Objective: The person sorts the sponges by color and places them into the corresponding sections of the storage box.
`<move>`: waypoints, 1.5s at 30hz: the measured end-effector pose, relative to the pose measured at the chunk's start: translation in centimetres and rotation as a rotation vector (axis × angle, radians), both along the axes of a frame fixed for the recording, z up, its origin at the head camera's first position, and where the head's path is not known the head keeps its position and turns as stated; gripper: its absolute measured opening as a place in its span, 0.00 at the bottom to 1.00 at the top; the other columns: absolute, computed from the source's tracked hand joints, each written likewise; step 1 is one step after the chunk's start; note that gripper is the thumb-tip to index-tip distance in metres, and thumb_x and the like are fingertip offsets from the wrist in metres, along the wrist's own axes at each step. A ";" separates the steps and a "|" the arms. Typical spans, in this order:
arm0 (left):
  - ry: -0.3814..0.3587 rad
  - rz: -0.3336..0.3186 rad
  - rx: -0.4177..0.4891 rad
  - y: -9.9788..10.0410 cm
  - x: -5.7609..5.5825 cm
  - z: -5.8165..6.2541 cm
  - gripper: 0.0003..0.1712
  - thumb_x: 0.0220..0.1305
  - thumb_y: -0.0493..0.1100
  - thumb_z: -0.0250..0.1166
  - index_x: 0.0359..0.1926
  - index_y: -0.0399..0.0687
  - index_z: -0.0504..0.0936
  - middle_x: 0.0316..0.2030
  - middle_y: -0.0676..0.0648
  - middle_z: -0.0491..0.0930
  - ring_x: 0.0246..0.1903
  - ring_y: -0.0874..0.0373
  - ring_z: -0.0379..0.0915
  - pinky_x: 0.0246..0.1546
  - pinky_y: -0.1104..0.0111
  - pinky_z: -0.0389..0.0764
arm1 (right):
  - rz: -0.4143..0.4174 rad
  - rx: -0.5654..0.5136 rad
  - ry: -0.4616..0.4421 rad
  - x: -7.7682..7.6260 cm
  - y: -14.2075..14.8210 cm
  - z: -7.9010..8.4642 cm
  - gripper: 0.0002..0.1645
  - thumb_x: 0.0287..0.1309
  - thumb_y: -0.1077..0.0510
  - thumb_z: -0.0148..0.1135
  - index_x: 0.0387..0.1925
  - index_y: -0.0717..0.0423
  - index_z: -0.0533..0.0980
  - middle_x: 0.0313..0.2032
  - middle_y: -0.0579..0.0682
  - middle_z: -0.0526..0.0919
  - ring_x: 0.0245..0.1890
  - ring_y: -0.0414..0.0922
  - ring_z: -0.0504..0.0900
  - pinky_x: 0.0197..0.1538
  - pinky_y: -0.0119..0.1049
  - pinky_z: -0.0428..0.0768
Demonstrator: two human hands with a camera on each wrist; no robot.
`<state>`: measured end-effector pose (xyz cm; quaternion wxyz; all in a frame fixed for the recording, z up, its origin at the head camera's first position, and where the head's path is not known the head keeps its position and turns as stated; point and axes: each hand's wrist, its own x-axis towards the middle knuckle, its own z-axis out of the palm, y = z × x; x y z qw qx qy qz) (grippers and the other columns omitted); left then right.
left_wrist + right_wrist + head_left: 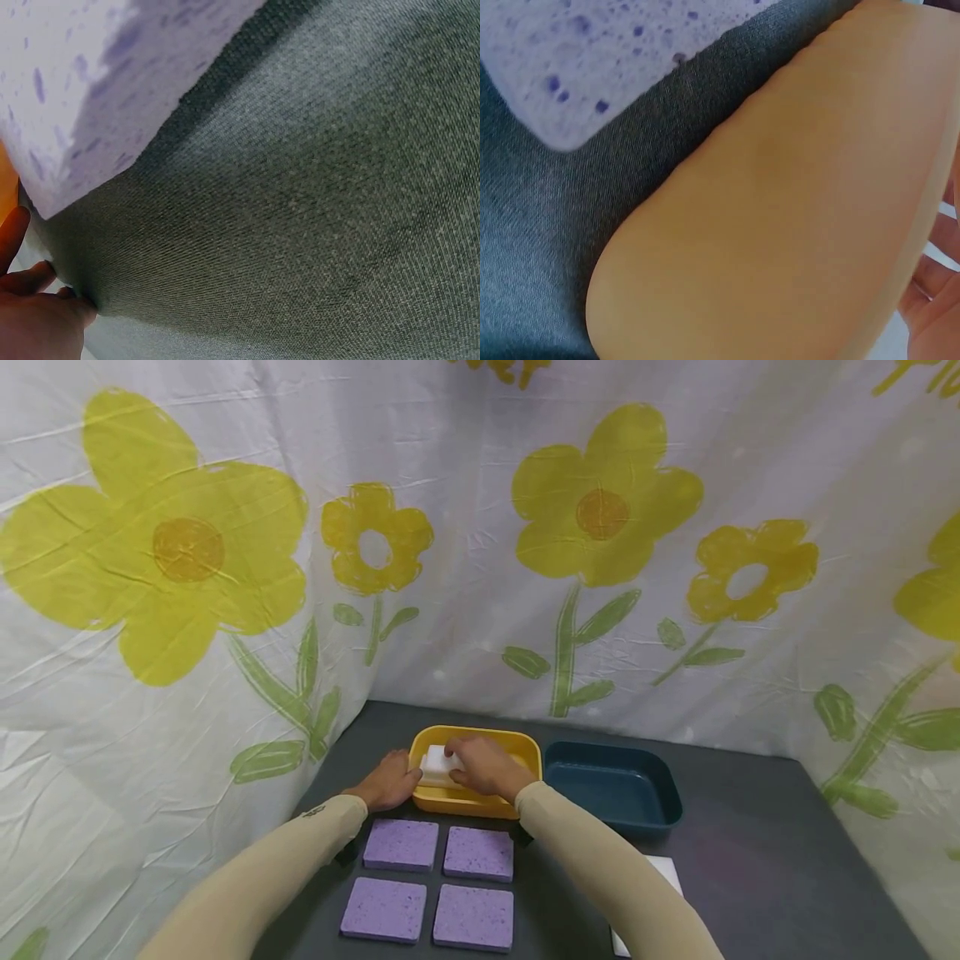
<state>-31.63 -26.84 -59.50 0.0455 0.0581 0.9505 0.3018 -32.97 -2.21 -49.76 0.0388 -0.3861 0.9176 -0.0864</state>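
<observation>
My right hand (pixel 486 766) reaches into a yellow bin (pixel 525 743) and pinches a white, sponge-like block (pixel 437 770) between thumb and fingers. More white material shows beside that block, but I cannot tell how many pieces lie there. At the bin's left end my left hand (pixel 392 779) rests against the outside, its thumb near the rim. In the left wrist view the fingers (pixel 30 280) look loosely extended by the dark tabletop. The bin's yellow wall (pixel 780 187) hides most of my right hand in the right wrist view.
Several purple sponges (pixel 401 845) lie flat in two rows in front of the bin. A dark blue bin (pixel 667 810) stands to its right. Partly under my right forearm lies a flat white piece (pixel 666 865). A flowered curtain (pixel 465 635) hangs behind the dark table (pixel 750 843).
</observation>
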 end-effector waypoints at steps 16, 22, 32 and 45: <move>0.010 0.001 -0.009 0.5 0.5 0.8 0.24 0.77 0.51 0.52 0.55 0.33 0.78 0.46 0.40 0.78 0.50 0.46 0.72 0.56 0.49 0.74 | -0.007 -0.015 -0.022 -0.1 -0.9 -1.2 0.22 0.76 0.49 0.69 0.65 0.50 0.79 0.58 0.50 0.89 0.50 0.46 0.86 0.65 0.42 0.83; 0.008 -0.006 -0.002 0.4 0.6 0.9 0.24 0.76 0.51 0.52 0.55 0.34 0.78 0.49 0.40 0.79 0.55 0.43 0.73 0.60 0.46 0.73 | -0.013 -0.022 -0.039 0.0 -0.8 -1.1 0.22 0.76 0.49 0.68 0.66 0.50 0.79 0.59 0.51 0.89 0.51 0.46 0.86 0.66 0.42 0.83; -0.016 -0.005 -0.010 0.3 0.4 0.7 0.32 0.78 0.52 0.51 0.64 0.27 0.75 0.57 0.34 0.80 0.61 0.38 0.73 0.67 0.42 0.72 | 0.011 -0.070 -0.027 -0.2 0.2 -1.0 0.25 0.76 0.48 0.67 0.68 0.50 0.77 0.64 0.50 0.85 0.61 0.48 0.84 0.72 0.43 0.79; -0.020 -0.005 0.006 -0.1 -0.1 -0.3 0.34 0.78 0.51 0.49 0.68 0.25 0.73 0.63 0.31 0.77 0.70 0.33 0.68 0.76 0.38 0.64 | 0.091 -0.086 0.053 0.1 4.5 0.8 0.23 0.75 0.52 0.67 0.65 0.55 0.79 0.64 0.52 0.86 0.66 0.53 0.82 0.73 0.49 0.77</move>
